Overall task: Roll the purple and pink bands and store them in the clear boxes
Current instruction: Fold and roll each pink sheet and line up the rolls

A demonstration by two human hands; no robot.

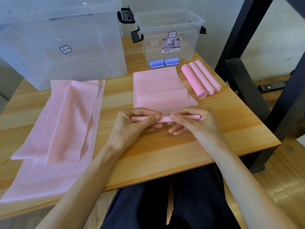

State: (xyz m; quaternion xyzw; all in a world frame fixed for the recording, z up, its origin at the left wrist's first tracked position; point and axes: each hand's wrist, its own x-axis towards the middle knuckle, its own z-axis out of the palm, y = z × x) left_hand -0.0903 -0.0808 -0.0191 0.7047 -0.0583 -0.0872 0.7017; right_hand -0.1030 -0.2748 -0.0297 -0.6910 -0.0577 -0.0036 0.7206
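A pink band (158, 90) lies flat in the middle of the wooden table (148, 156), its near end wound into a thin roll. My left hand (133, 124) and my right hand (194, 123) both pinch that roll, side by side. Three finished pink rolls (200, 78) lie together to the right. Two purple rolls (164, 62) sit in front of the small clear box (170, 35). A large clear box (62, 40) stands at the back left. More flat pink bands (62, 123) are spread on the left, hanging over the near edge.
A black metal frame (244, 66) rises at the table's right side. Both boxes have black latches (127, 14). My dark-trousered legs (165, 204) are under the near edge. Bare wood shows between the hands and the table edge.
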